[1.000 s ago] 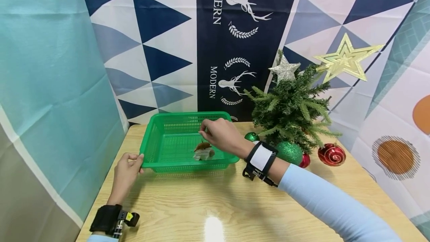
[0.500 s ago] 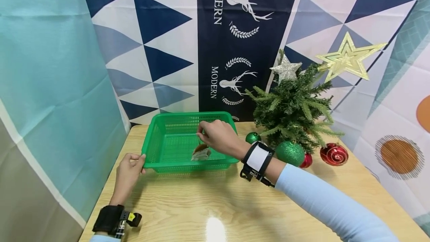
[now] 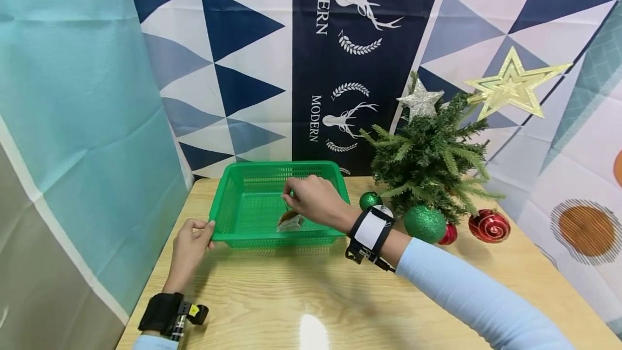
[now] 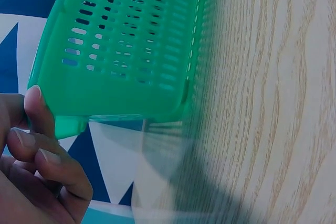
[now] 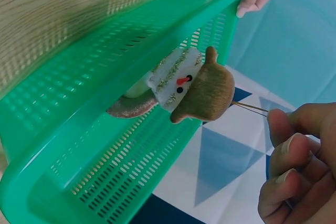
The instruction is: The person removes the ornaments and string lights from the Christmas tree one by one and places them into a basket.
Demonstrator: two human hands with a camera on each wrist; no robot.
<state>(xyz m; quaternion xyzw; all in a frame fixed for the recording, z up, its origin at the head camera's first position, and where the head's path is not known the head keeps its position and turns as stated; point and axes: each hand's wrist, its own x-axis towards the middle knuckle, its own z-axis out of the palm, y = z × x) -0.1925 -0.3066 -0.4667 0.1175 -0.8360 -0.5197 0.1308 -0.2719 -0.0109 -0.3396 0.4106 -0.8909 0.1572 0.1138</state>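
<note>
A snowman ornament (image 5: 181,80) with a brown hat, an orange nose and glittery stripes hangs by a thin cord loop (image 5: 249,107). Thumb and finger of my right hand (image 3: 318,201) pinch that loop above the green plastic basket (image 3: 272,236). In the head view the ornament's lower part shows inside the basket, near its front wall, and the hand covers some of the hat. My left hand (image 3: 189,244) grips the basket's rim at the front left corner, thumb on top, as the left wrist view also shows.
To the right stands a small Christmas tree (image 3: 430,158) with a silver star (image 3: 421,100) and a large gold star (image 3: 515,85). Green baubles (image 3: 425,223) and a red bauble (image 3: 489,226) hang low on it, close to my right wrist. A patterned cloth (image 3: 252,58) backs the wooden table (image 3: 262,290).
My right hand has shifted slightly left over the basket, and the ornament has turned and moved left with it. My left hand keeps its hold on the rim. The head view has swung slightly left.
</note>
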